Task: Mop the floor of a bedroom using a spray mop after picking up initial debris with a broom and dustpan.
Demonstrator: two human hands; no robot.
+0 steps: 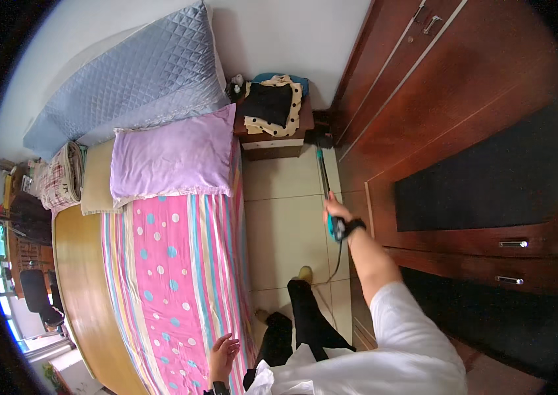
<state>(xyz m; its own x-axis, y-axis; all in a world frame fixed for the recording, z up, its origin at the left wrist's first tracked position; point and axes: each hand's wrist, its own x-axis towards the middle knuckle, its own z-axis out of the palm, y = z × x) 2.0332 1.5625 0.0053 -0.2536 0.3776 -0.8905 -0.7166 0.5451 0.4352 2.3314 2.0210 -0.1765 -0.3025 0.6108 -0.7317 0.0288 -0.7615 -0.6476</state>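
Observation:
My right hand [338,209] is wrapped round the upper tube of a black and teal stick vacuum cleaner [326,178], just ahead of its teal body. The dark floor head [319,138] rests on the tiles between the nightstand [272,153] and the wardrobe [358,155]. From the vacuum's rear a thin cord trails down past my right foot. Beside the bed [180,283], my left hand [225,352] hangs with loosely curled, parted fingers and nothing in it.
A lilac pillow [174,155] lies at the bed's head, against a quilted blue headboard [141,72]. Folded clothes [269,105] are piled on the nightstand. The dark red wardrobe bounds the narrow tiled floor [279,224] on the right. At far left stands a dark chair [35,289].

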